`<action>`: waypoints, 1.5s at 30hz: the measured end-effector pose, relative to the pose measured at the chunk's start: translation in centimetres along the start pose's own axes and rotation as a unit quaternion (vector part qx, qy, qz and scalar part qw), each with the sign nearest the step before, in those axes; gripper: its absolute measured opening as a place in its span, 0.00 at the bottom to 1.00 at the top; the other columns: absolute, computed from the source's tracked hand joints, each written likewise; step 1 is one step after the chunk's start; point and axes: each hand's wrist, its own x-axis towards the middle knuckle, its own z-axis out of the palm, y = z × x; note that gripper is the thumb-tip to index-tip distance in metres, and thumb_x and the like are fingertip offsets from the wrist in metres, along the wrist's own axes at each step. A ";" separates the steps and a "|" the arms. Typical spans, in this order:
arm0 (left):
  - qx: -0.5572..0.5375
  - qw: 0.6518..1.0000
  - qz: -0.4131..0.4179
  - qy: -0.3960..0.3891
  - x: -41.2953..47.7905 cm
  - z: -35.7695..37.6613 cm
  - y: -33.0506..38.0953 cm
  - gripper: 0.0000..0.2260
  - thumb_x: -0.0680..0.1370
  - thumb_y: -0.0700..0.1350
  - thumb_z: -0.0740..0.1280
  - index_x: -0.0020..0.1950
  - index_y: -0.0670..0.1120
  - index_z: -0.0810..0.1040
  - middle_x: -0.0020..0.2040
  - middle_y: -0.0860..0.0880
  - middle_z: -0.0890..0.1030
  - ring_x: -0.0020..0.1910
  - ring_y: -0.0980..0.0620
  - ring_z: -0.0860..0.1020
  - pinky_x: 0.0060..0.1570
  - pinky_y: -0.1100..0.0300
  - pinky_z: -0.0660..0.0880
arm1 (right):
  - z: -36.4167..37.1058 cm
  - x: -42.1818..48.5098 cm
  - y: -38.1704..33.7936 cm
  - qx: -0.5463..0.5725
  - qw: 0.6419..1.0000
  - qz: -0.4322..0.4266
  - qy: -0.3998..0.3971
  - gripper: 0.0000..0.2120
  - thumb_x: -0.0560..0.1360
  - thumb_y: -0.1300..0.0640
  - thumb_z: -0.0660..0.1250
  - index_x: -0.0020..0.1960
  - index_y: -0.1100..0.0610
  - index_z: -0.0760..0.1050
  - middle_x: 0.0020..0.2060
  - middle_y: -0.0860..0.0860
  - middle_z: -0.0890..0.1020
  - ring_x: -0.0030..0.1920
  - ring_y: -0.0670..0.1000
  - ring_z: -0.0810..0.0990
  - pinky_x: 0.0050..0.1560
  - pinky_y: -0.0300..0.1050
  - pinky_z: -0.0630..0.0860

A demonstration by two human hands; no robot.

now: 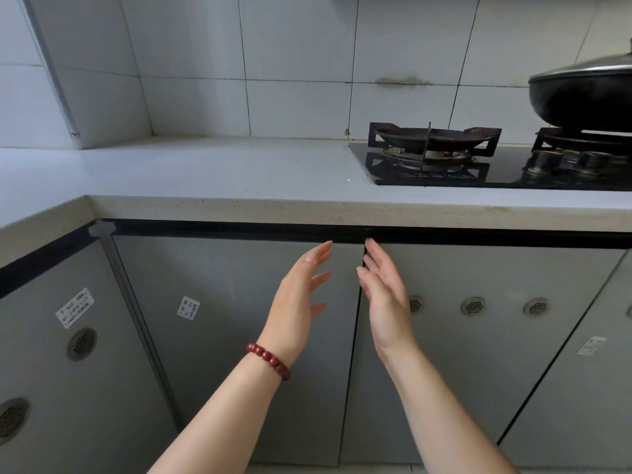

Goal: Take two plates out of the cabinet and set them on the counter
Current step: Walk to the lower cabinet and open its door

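Below the pale counter [205, 172] stand two grey cabinet doors, both closed: the left door [222, 319] and the right door [478, 354]. They meet at a dark vertical seam. My left hand [297, 302], with a red bead bracelet on its wrist, is raised in front of the left door near the seam, fingers spread and empty. My right hand [383, 295] is held up just right of the seam, fingers apart and empty, fingertips near the dark strip under the counter. No plates are visible.
A black gas hob [496, 169] sits on the counter at the right, with a bare burner stand [432, 140] and a lidded black wok [584, 94]. Another cabinet door [68, 354] with round vents and a sticker runs along the left side. White tiles cover the wall.
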 end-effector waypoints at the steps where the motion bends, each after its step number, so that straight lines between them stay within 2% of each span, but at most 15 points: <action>1: 0.001 1.000 0.000 -0.001 0.0 -0.1 -0.1 0.23 0.72 0.63 0.51 0.64 0.62 0.72 0.65 0.61 0.73 0.61 0.61 0.73 0.57 0.50 0.72 | 0.0 -0.1 0.2 0.004 1.000 0.002 -0.002 0.23 0.76 0.62 0.60 0.69 0.47 0.66 0.70 0.45 0.68 0.71 0.42 0.64 0.66 0.39 0.63; 7: -0.001 1.000 -0.009 -0.005 -0.2 -0.4 -0.9 0.23 0.72 0.63 0.52 0.64 0.61 0.72 0.65 0.61 0.73 0.62 0.60 0.73 0.59 0.48 0.71 | -0.3 -0.6 1.5 0.013 1.000 -0.001 -0.001 0.24 0.73 0.58 0.62 0.68 0.45 0.67 0.66 0.38 0.72 0.70 0.38 0.65 0.63 0.35 0.66; 10: -0.001 1.000 -0.010 -0.004 -0.2 -0.5 -1.1 0.22 0.72 0.63 0.52 0.63 0.62 0.72 0.65 0.61 0.73 0.62 0.59 0.72 0.61 0.47 0.70 | -0.3 -0.2 1.3 0.008 1.000 -0.012 0.011 0.23 0.69 0.57 0.61 0.62 0.41 0.70 0.62 0.37 0.74 0.66 0.34 0.68 0.58 0.31 0.69; 13: 0.002 1.000 -0.008 -0.001 -0.2 -0.6 -1.0 0.22 0.73 0.63 0.52 0.64 0.61 0.72 0.65 0.61 0.73 0.62 0.59 0.73 0.60 0.46 0.71 | -0.4 0.1 1.1 0.009 1.000 -0.015 0.018 0.23 0.67 0.59 0.60 0.58 0.40 0.72 0.61 0.39 0.76 0.64 0.35 0.71 0.60 0.35 0.69; 16: 0.006 1.000 0.005 0.004 -0.1 -0.6 -0.9 0.19 0.78 0.59 0.51 0.65 0.59 0.71 0.66 0.60 0.73 0.62 0.58 0.72 0.61 0.45 0.70 | -0.4 0.2 1.0 0.013 1.000 -0.015 0.023 0.26 0.65 0.61 0.58 0.59 0.39 0.71 0.60 0.41 0.76 0.63 0.36 0.72 0.63 0.41 0.68; 21: 0.030 0.999 0.037 0.012 0.1 -0.5 -0.7 0.21 0.73 0.62 0.51 0.62 0.62 0.73 0.63 0.64 0.74 0.62 0.62 0.72 0.59 0.52 0.71 | -0.2 0.3 0.8 0.017 0.999 -0.015 0.027 0.28 0.65 0.61 0.57 0.61 0.41 0.70 0.61 0.42 0.76 0.64 0.37 0.72 0.63 0.40 0.68; 25: 0.090 0.994 0.064 0.009 -0.1 -0.6 -1.3 0.20 0.74 0.60 0.52 0.63 0.61 0.72 0.63 0.66 0.72 0.64 0.66 0.69 0.64 0.54 0.68 | -0.5 0.2 0.8 0.023 0.999 -0.012 0.034 0.26 0.70 0.66 0.56 0.63 0.44 0.68 0.61 0.43 0.76 0.66 0.41 0.71 0.66 0.43 0.67; 26: 0.150 0.983 0.102 0.017 -0.1 -0.8 -1.4 0.19 0.75 0.60 0.53 0.64 0.60 0.72 0.65 0.65 0.71 0.66 0.66 0.67 0.66 0.57 0.65 | -0.6 0.2 0.8 0.025 0.999 -0.010 0.032 0.26 0.72 0.68 0.55 0.62 0.44 0.69 0.61 0.42 0.76 0.65 0.40 0.72 0.66 0.44 0.67; 28: 0.332 0.922 0.199 0.024 0.2 -1.0 -1.8 0.21 0.76 0.59 0.55 0.67 0.57 0.69 0.69 0.61 0.68 0.71 0.61 0.60 0.70 0.63 0.57 | -0.7 0.1 0.8 0.027 0.999 -0.004 0.027 0.26 0.74 0.70 0.54 0.62 0.44 0.69 0.61 0.41 0.76 0.63 0.37 0.72 0.66 0.45 0.67; 30: 0.457 0.853 0.252 0.020 0.7 -1.0 -2.2 0.23 0.76 0.59 0.55 0.69 0.55 0.68 0.73 0.55 0.65 0.75 0.53 0.55 0.71 0.59 0.54 | -0.7 -0.1 0.9 0.023 0.999 -0.001 0.023 0.26 0.74 0.69 0.55 0.64 0.45 0.69 0.61 0.39 0.75 0.62 0.35 0.72 0.67 0.44 0.67; 34: 0.564 0.787 0.252 0.000 1.7 -0.9 -3.0 0.25 0.76 0.59 0.54 0.73 0.57 0.62 0.77 0.53 0.57 0.76 0.51 0.48 0.72 0.48 0.49 | -0.8 -0.4 1.1 0.014 1.000 -0.001 0.014 0.27 0.71 0.65 0.57 0.67 0.47 0.67 0.64 0.40 0.74 0.64 0.35 0.71 0.66 0.43 0.67; 37: 0.590 0.768 0.249 0.000 2.4 -1.2 -3.3 0.26 0.76 0.60 0.53 0.73 0.57 0.60 0.77 0.52 0.55 0.76 0.50 0.47 0.72 0.46 0.47 | -1.0 -0.5 1.1 0.027 1.000 -0.002 0.015 0.26 0.73 0.69 0.55 0.64 0.45 0.68 0.65 0.43 0.74 0.65 0.38 0.71 0.66 0.43 0.67; 41: 0.603 0.762 0.237 0.008 3.3 -1.7 -3.2 0.27 0.75 0.61 0.52 0.73 0.56 0.60 0.77 0.52 0.57 0.76 0.48 0.48 0.71 0.42 0.46 | -1.2 -0.8 0.8 0.024 1.000 0.002 0.011 0.23 0.71 0.63 0.58 0.62 0.44 0.69 0.63 0.42 0.75 0.65 0.41 0.72 0.64 0.43 0.68; 45: 0.607 0.759 0.237 0.006 3.8 -1.9 -3.0 0.27 0.75 0.61 0.51 0.73 0.56 0.60 0.76 0.52 0.58 0.76 0.46 0.51 0.69 0.37 0.46 | -1.1 -0.9 0.5 0.016 1.000 0.004 0.024 0.22 0.77 0.68 0.55 0.63 0.46 0.68 0.61 0.43 0.76 0.64 0.40 0.73 0.66 0.44 0.68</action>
